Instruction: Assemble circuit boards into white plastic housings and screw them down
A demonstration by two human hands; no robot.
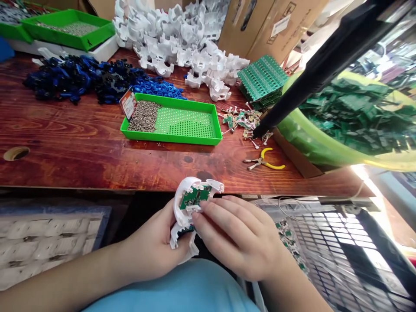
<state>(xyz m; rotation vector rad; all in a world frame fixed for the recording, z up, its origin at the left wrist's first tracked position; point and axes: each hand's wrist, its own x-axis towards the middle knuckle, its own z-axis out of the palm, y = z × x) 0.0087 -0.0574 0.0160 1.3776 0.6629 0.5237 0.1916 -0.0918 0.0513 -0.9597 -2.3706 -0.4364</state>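
My left hand (159, 245) is closed around a white plastic housing (180, 203) just off the table's front edge, above my lap. Set inside the housing is a green circuit board (196, 196) with small dark parts on it. From the right, my right hand (238, 234) reaches over the housing, its fingertips pressed together at the board's lower edge. Whether those fingertips pinch a small part is hidden. Another piece of white plastic hangs below, by the left palm.
On the wooden table (65, 151) stand a green tray (195, 141) of screws, yellow-handled pliers (264, 161), blue and black parts (81, 78), and white housings (175, 34). A black post (302, 78) slants before a tub (292, 125) of boards. Crates (325, 242) flank my lap.
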